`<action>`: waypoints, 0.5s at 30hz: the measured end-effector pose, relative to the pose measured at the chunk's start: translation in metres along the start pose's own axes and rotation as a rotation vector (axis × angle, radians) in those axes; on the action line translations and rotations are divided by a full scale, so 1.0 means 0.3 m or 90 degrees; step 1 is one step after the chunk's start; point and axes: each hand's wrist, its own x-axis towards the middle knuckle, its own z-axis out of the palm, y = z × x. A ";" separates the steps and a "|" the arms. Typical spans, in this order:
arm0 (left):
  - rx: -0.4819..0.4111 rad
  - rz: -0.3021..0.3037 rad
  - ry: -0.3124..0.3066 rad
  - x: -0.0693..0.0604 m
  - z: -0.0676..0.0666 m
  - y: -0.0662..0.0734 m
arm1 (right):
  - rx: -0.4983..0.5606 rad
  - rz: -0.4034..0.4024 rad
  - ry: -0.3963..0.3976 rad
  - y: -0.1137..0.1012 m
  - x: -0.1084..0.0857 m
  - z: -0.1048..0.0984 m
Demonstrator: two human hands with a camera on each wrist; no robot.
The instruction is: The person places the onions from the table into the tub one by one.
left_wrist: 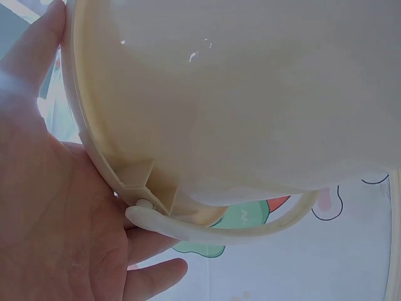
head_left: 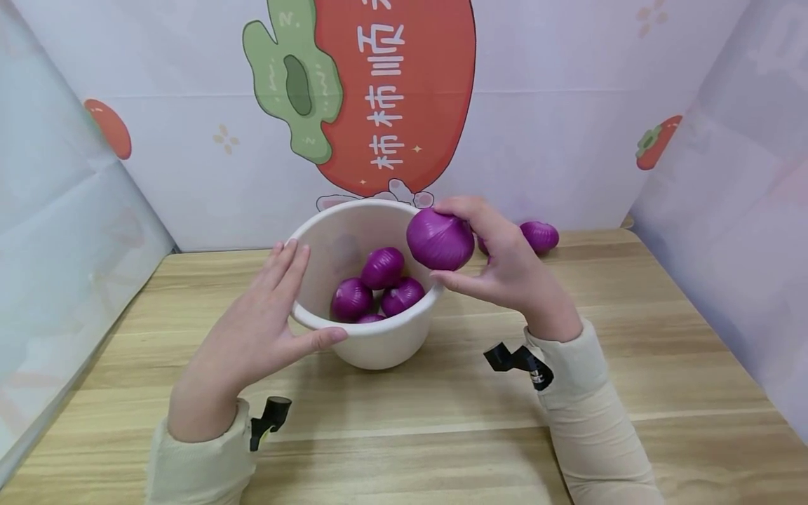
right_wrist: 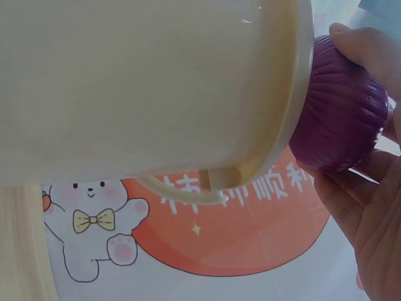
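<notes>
A white plastic bucket (head_left: 379, 348) stands upright on the table, its handle (left_wrist: 250, 233) hanging at the far side in the left wrist view. Several purple onions (head_left: 383, 268) lie inside it. My right hand (head_left: 505, 263) holds another purple onion (head_left: 440, 240) between thumb and fingers, just above the bucket's right rim; the right wrist view shows this onion (right_wrist: 341, 103) beside the rim. With fingers and thumb spread and fairly straight, my left hand (head_left: 252, 337) rests against the left and front of the rim (left_wrist: 78, 106).
Behind my right hand, one purple onion (head_left: 540, 238) lies near the table's back edge, and part of another shows beside it. The wood-grain table (head_left: 404, 449) is bordered by a printed white backdrop (head_left: 555, 140) at the back and sheets on both sides.
</notes>
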 end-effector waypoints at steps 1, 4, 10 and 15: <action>0.000 0.001 0.000 0.000 -0.001 0.000 | -0.004 -0.003 -0.003 -0.002 0.002 0.002; 0.002 0.003 0.002 0.000 0.000 -0.002 | -0.014 -0.013 -0.011 -0.006 0.004 0.010; 0.004 0.001 0.002 0.002 0.002 0.000 | -0.017 -0.024 -0.024 -0.011 0.007 0.024; 0.000 0.000 0.002 -0.001 0.000 0.001 | -0.014 -0.021 -0.026 -0.014 0.010 0.035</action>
